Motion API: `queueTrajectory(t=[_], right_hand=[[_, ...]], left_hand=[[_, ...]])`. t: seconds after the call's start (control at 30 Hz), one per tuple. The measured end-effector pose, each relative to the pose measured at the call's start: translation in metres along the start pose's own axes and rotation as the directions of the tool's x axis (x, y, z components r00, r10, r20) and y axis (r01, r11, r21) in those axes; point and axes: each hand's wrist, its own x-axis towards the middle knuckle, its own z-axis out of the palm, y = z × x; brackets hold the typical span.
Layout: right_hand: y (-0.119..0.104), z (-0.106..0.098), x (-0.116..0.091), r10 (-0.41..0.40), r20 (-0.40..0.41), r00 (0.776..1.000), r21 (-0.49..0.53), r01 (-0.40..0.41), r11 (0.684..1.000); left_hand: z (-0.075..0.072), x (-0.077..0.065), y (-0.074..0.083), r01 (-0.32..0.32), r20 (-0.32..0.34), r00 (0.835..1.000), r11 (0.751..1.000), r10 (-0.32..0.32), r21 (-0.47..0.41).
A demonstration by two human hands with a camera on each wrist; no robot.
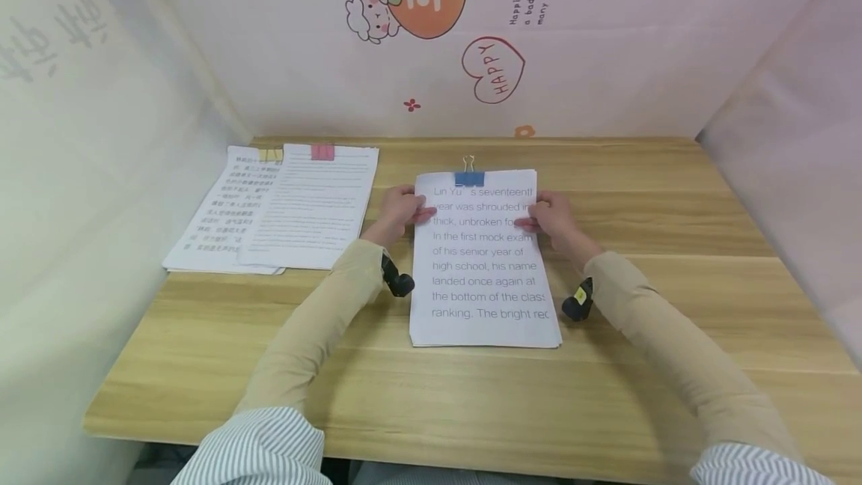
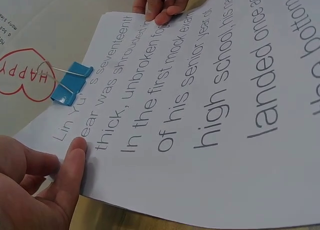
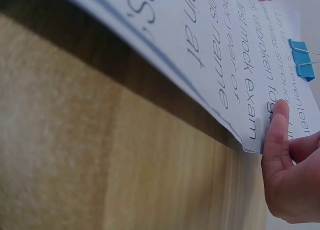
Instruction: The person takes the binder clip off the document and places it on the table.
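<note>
A stack of printed paper [image 1: 481, 268] with large English text is clipped at its top edge by a blue binder clip [image 1: 469, 179]. My left hand [image 1: 402, 209] pinches the stack's left edge below the clip, and its fingers [image 2: 70, 175] lie over the sheet. On the opposite edge my right hand [image 1: 554, 217] holds the paper the same way, its fingers [image 3: 277, 135] on the printed face. In the right wrist view the near part of the stack stands off the wooden table, with a shadow under it.
To the left on the wooden table [image 1: 673, 335] lie two more clipped stacks: one with a pink clip [image 1: 322, 152] overlaps one with a yellow clip [image 1: 271, 155]. A white printed curtain [image 1: 592, 58] closes off the back, and pale curtains hang at both sides.
</note>
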Motion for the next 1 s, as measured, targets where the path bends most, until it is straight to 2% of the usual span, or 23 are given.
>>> queueTrajectory(t=[0.2, 0.4, 0.53, 0.63, 0.83, 1.0], right_hand=[[0.004, -0.004, -0.001, -0.002, -0.013, 1.0, 0.004, 0.002, 1.0], [0.006, -0.003, -0.004, -0.006, -0.009, 1.0, 0.027, 0.006, 1.0], [0.007, -0.004, -0.005, -0.012, -0.014, 1.0, 0.029, 0.013, 0.999], [0.007, -0.004, -0.004, 0.0, -0.022, 1.0, 0.039, 0.001, 0.999], [0.007, -0.003, -0.006, 0.021, -0.003, 1.0, 0.043, -0.021, 0.999], [0.007, 0.0, -0.01, 0.031, 0.027, 0.999, 0.052, -0.033, 0.998]], left_hand=[[0.007, 0.001, 0.006, -0.038, 0.006, 0.999, 0.998, 0.038, 0.059], [0.011, 0.002, 0.022, -0.08, 0.005, 0.997, 0.992, 0.08, 0.094], [0.014, 0.005, 0.037, -0.134, 0.03, 0.991, 0.975, 0.131, 0.178], [0.019, 0.007, 0.048, -0.174, 0.083, 0.984, 0.954, 0.158, 0.243], [0.031, 0.005, 0.059, -0.202, 0.184, 0.971, 0.928, 0.15, 0.312], [0.038, 0.007, 0.057, -0.17, 0.227, 0.969, 0.937, 0.101, 0.306]])
